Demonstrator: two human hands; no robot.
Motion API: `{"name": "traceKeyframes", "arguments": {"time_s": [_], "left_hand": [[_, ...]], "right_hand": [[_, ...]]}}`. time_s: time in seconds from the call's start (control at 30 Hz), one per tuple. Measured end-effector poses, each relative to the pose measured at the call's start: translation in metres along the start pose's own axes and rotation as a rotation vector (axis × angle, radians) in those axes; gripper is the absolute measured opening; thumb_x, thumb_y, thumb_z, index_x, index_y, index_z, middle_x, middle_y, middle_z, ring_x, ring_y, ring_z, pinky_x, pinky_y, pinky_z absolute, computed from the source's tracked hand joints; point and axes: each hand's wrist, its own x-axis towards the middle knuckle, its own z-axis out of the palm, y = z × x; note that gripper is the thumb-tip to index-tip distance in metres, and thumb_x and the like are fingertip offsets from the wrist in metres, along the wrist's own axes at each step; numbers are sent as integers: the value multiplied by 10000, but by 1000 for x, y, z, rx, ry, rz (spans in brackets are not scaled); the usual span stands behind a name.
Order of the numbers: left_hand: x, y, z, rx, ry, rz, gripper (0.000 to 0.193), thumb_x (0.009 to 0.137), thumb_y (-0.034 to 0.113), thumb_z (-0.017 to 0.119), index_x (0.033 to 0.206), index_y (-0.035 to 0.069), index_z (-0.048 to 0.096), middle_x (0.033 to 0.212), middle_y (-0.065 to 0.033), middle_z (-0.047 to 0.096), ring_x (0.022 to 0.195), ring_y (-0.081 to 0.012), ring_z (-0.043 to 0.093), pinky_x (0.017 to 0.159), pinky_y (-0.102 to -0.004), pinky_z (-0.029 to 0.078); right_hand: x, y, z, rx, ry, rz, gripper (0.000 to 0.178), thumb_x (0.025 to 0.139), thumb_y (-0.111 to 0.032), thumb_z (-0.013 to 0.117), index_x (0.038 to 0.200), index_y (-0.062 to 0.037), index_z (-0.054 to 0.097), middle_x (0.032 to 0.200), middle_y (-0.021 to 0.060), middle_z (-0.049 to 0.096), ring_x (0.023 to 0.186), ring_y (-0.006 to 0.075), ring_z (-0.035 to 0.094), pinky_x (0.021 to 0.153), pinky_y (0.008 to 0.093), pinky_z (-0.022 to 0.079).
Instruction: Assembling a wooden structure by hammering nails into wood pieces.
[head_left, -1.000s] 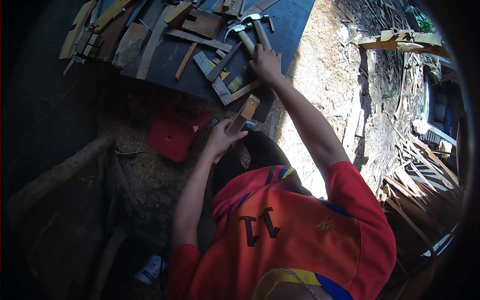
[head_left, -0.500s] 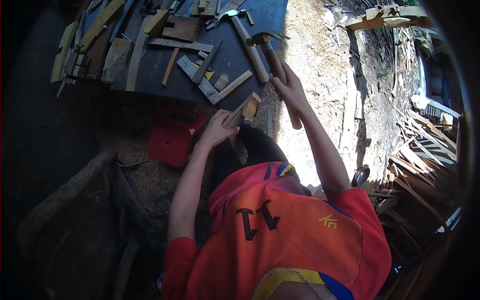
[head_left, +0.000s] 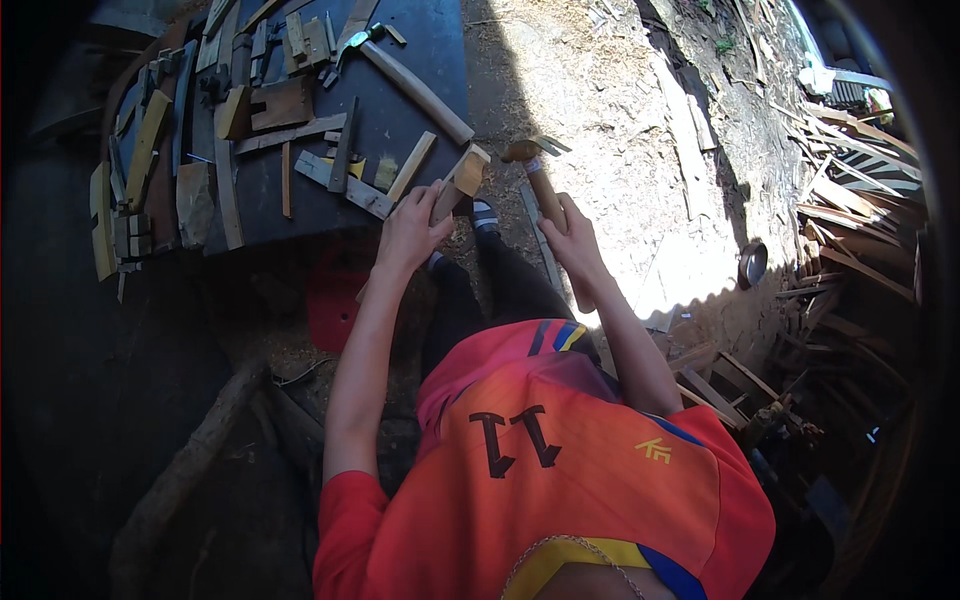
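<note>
hammer (head_left: 541, 188) sits in the right hand (head_left: 575, 240), fingers wrapped round the wooden handle with the butt end poking out below the palm, so yeah, that grip is closed and holding. left hand (head_left: 408, 232) has a proper clasp on a wooden block (head_left: 468, 172), thumb on the right side of it and the pale cut end sticking out past the fingers. the bit that matters imo: from the right hand, the block is off to the left and slightly further from the body, and the hammer's head is level-ish with that cut end, not touching, with a strip of ground showing between them. the block's long axis slants from that end back down to the left under the left hand, while the hammer handle slants the other way, so the two lean in toward each other at the top. left hand is obviously the nearer one to the block, and the claw looks turned away from it. further out, a second hammer (head_left: 415, 92) lies on the dark table (head_left: 430, 35), butt end pointing toward the block, plus a bunch of wood offcuts (head_left: 285, 103). red plastic thing (head_left: 330, 312) below the left forearm, round metal dish (head_left: 753, 265) way off right, near a scrap wood pile (head_left: 850, 245)
</note>
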Motion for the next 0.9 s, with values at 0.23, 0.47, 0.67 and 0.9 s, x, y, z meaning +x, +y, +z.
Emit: {"name": "traceKeyframes", "arguments": {"time_s": [0.23,0.47,0.67,0.9], "left_hand": [[15,18,20,130,-5,-69,613,898,252,736,1400,-14,505,1283,-213,553,1218,-424,560,1017,-515,477],[33,34,39,202,168,-64,638,885,262,738,1414,18,479,1240,-188,548,1202,-385,570,959,-522,475],[49,34,41,137,189,12,558,858,201,778,1336,65,525,1172,-135,575,1127,-351,599,918,-472,496],[56,33,37,179,133,95,436,945,268,755,1285,68,569,1092,-142,599,1041,-379,632,845,-485,518]], "right_hand": [[-17,-9,5,-6,33,-48,371,957,-257,680,1262,-76,574,914,212,704,791,324,726,704,436,546],[-3,-20,4,-2,-6,-115,406,973,-299,680,1292,-82,552,926,248,707,891,438,716,795,494,532],[10,-22,1,-3,-39,-166,388,987,-294,662,1285,-76,539,907,248,700,861,436,712,765,499,523],[7,-28,-4,28,-84,-93,377,994,-301,655,1278,-85,535,880,243,694,829,427,707,738,497,517]]}}
